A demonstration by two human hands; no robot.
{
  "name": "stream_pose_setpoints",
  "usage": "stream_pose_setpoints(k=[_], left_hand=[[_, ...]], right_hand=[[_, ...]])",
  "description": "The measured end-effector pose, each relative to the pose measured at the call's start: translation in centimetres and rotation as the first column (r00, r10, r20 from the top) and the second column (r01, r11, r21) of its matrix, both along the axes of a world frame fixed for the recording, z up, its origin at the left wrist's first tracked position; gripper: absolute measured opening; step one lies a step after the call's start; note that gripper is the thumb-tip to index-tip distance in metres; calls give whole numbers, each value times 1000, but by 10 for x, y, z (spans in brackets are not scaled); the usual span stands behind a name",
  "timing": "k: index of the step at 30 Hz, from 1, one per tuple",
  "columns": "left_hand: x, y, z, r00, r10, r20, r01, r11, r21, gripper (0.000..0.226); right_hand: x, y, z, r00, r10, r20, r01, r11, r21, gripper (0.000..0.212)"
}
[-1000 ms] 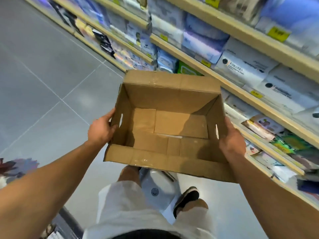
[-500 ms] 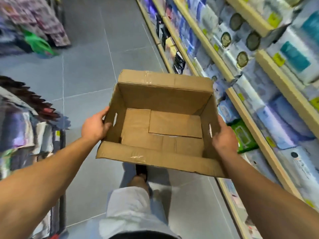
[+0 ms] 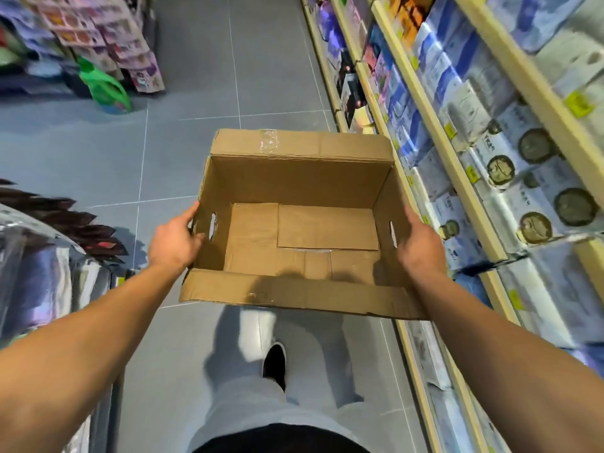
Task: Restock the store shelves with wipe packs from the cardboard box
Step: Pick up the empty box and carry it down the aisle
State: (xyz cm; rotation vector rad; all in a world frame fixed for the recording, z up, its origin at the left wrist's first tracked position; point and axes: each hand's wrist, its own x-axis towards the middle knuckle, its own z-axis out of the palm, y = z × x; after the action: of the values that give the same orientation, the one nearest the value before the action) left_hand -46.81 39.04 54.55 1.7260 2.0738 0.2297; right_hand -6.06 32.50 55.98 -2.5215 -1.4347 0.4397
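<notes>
My left hand [image 3: 175, 238] and right hand [image 3: 420, 245] grasp the empty cardboard box [image 3: 294, 220] mid-frame; shelves [image 3: 457, 165] crowd its right edge, open floor [image 3: 98, 158] left.

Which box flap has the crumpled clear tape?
The far flap of the cardboard box, folded outward away from the person; the near flap shows only faint tape traces.

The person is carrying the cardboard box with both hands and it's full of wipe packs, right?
Not quite. The head view shows the cardboard box is empty: only its bare bottom flaps show. The rest is right: the left hand and right hand hold its sides.
</notes>
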Motion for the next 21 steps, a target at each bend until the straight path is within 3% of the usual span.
stream_pose_setpoints(k=[13,21], left_hand=[[82,171,-5,984,178,3,-178,984,15,64],[92,269,17,962,272,-20,-270,959,82,63]], right_hand=[[90,228,-2,991,134,-27,-133,991,35,71],[95,374,17,967,253,-35,-249,963,104,68]])
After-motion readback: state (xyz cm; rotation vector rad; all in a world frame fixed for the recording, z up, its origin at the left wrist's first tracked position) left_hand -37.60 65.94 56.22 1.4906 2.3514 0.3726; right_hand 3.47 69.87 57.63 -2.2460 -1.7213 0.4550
